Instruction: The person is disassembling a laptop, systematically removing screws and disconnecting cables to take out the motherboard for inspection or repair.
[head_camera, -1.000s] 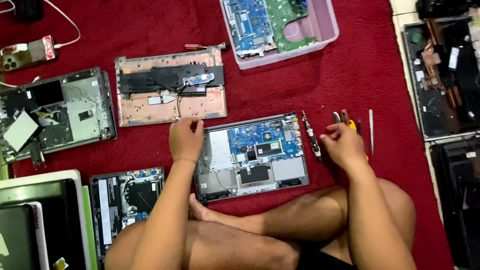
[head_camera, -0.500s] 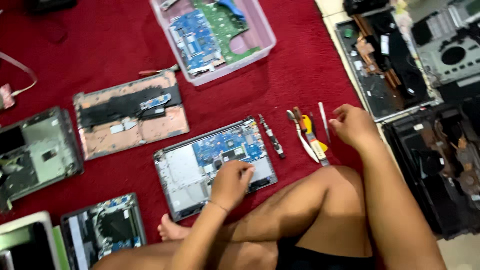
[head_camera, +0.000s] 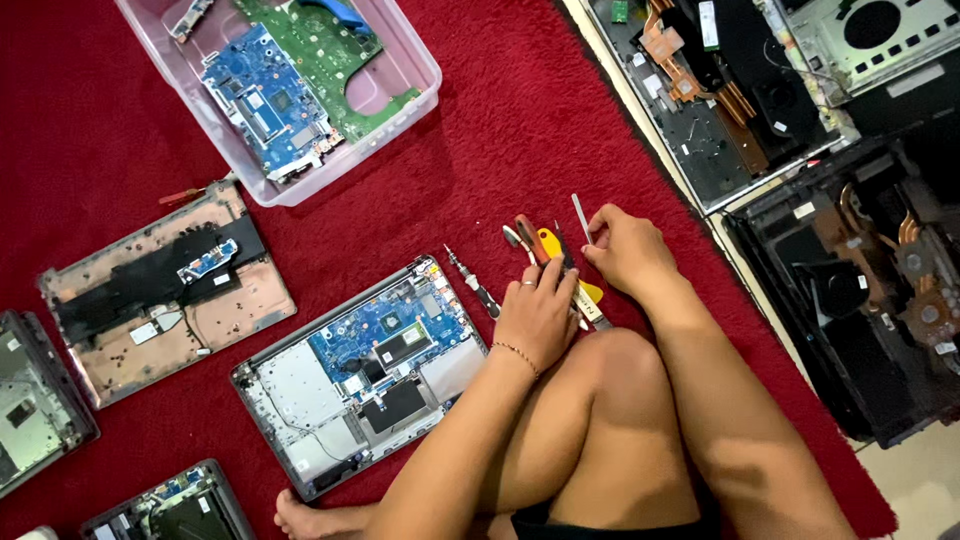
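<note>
Red carpet (head_camera: 520, 130) floor: left hand (head_camera: 538, 315) lay flat on hand tools (head_camera: 545, 250); right hand (head_camera: 625, 250) pinched slim metal tool (head_camera: 581, 215), axis pointing away.

- The floor is covered by a deep red carpet (head_camera: 520, 130).
- Pale floor tiles (head_camera: 915, 480) are seen past the carpet's right edge, evenly lit.

Bare red carpet (head_camera: 520, 130) open between clear plastic bin (head_camera: 420, 90) and hand tools (head_camera: 545, 250). Opened laptop base (head_camera: 360, 380) just left of tools, raised knee (head_camera: 610, 370) behind them. Dark laptop chassis (head_camera: 850, 300) crowding right edge.
</note>
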